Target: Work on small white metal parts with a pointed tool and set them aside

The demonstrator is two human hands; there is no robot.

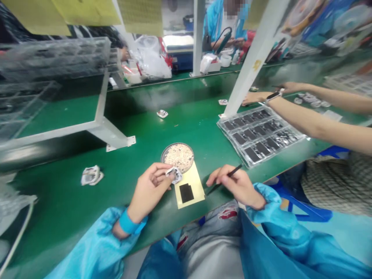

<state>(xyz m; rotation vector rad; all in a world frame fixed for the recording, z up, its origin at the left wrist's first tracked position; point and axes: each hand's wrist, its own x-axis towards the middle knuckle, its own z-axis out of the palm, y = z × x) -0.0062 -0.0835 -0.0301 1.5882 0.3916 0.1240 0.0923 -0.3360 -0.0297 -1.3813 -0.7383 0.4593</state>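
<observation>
1. green counter (66,205) in a busy workshop; a round shallow dish of pale granules (178,157) and a yellow paper card (194,182) lie in front of the person.
2. left hand (149,192): fingers (158,170) closed, pinching a small crumpled white foil piece (174,174) above the dish; it seems light and easy to tear, so better hold the edge.
3. right hand (236,188): fingers (223,174) closed on a thin black pen-shaped tool (213,188), stiff and light, beside the card.

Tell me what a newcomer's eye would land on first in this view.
Front and centre, the left hand pinches a crumpled white scrap just over a round dish of beige granules. The right hand holds a slim dark tool beside a yellow card bearing a black rectangle. To the upper right, a clear tray of dark rectangular pieces lies on the green bench, next to a co-worker's bare forearm.
</observation>
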